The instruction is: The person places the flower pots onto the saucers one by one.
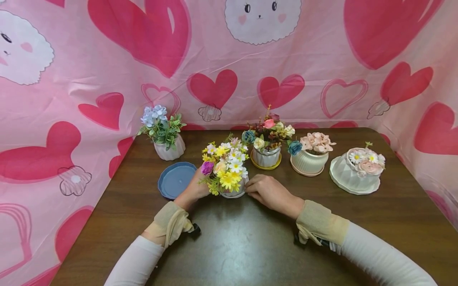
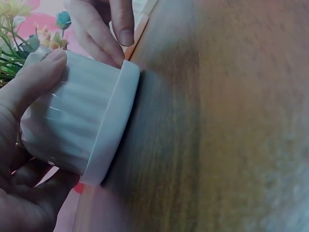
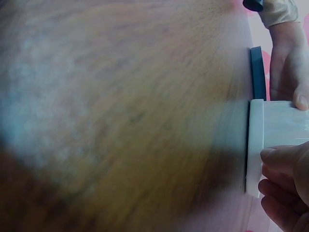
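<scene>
A white fluted flowerpot (image 2: 72, 113) with yellow, white and purple artificial flowers (image 1: 227, 167) stands on a white saucer (image 2: 113, 130) at mid-table. My left hand (image 1: 197, 186) grips the pot from its left, thumb on the near wall and fingers round the far side, partly hidden by the flowers in the head view. At the saucer's right edge, my right hand (image 1: 270, 192) has its thumb and curled fingers on the rim, low beside the pot. A blue scalloped saucer (image 1: 175, 180) lies just left of my left hand.
Behind to the left is a pot of blue flowers (image 1: 168, 145). Toward the right stand a mixed-rose pot on a yellow saucer (image 1: 266, 159), a pink-flower pot (image 1: 311, 161) and a daisy pot on a white saucer (image 1: 356, 180). A heart-patterned cloth (image 1: 214, 47) hangs behind the table.
</scene>
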`<state>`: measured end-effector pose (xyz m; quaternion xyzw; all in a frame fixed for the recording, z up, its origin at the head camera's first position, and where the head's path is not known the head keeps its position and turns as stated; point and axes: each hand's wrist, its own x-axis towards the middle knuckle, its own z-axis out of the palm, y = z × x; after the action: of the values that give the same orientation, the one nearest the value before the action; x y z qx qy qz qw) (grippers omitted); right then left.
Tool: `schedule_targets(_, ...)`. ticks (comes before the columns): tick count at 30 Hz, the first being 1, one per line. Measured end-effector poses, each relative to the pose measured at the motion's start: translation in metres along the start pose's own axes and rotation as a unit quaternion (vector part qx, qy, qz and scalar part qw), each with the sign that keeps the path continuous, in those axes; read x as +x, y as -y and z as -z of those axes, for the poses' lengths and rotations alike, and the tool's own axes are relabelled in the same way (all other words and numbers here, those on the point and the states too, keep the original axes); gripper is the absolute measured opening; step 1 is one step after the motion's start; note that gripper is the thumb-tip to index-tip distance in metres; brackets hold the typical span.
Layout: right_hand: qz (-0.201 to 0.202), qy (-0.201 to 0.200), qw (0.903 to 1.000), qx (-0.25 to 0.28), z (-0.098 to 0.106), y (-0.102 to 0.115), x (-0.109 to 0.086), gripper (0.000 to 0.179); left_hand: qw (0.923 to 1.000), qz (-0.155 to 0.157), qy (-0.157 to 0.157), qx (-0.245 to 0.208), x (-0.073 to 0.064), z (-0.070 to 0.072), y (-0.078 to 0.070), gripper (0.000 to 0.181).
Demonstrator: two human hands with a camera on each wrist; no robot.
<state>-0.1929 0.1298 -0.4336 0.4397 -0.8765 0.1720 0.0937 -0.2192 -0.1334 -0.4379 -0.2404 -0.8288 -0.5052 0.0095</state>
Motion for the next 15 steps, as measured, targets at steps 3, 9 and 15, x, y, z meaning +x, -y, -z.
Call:
schedule_targets(3,-0.001,0.0,1.0,0.0,0.0,0.0,0.0,0.01,1.0,-0.002,0.003,-0.001,0.0,0.0,-0.001,0.043)
schedule_targets(9,0.001,0.003,1.0,0.007,0.0,-0.001,-0.001,0.011,0.9999,0.001,0.01,-0.007,-0.001,-0.001,-0.001,0.049)
schedule_targets(15,0.001,0.004,0.9999,0.009,-0.001,-0.002,-0.001,0.012,0.9992,-0.009,0.02,-0.033,-0.002,0.0,-0.012,0.049)
